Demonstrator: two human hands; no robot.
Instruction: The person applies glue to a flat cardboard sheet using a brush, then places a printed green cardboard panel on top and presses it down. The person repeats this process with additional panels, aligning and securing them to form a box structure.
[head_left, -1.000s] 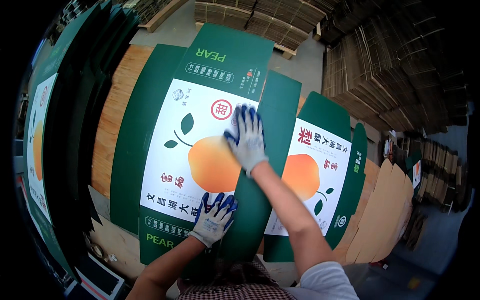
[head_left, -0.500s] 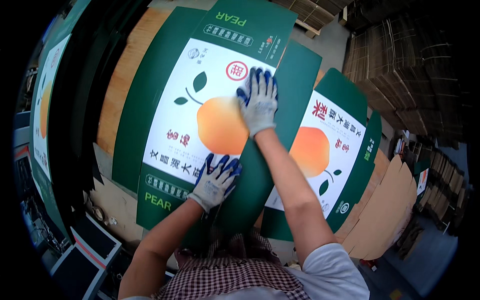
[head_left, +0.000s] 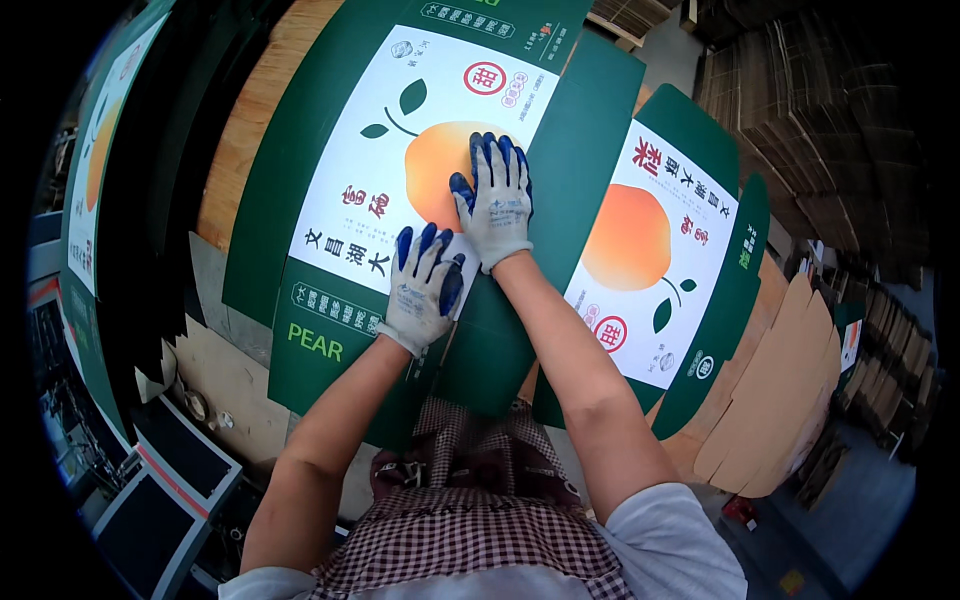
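Observation:
A large flat sheet of printed carton board (head_left: 335, 160), green with a white panel and an orange fruit picture, spreads out in front of me. My right hand (head_left: 497, 200), in a white work glove with blue fingers, lies flat on the lower right of the fruit picture. Nearer my body, my left hand (head_left: 423, 290) in a matching glove rests on the panel's lower right corner, fingers spread. Neither hand grips anything. The board's right part, with a second white panel and fruit (head_left: 627, 238), extends past my right forearm.
Beneath the sheet is a wooden table (head_left: 262, 110). On the left stand upright printed boards (head_left: 105, 150), with grey machine parts (head_left: 180, 450) below. Brown cardboard (head_left: 775, 385) sticks out at the right. Tall cardboard stacks (head_left: 810, 130) fill the far right.
My right hand has slid nearer to me and slightly left across the fruit picture, closer to my left hand. My left hand has moved a little up the panel.

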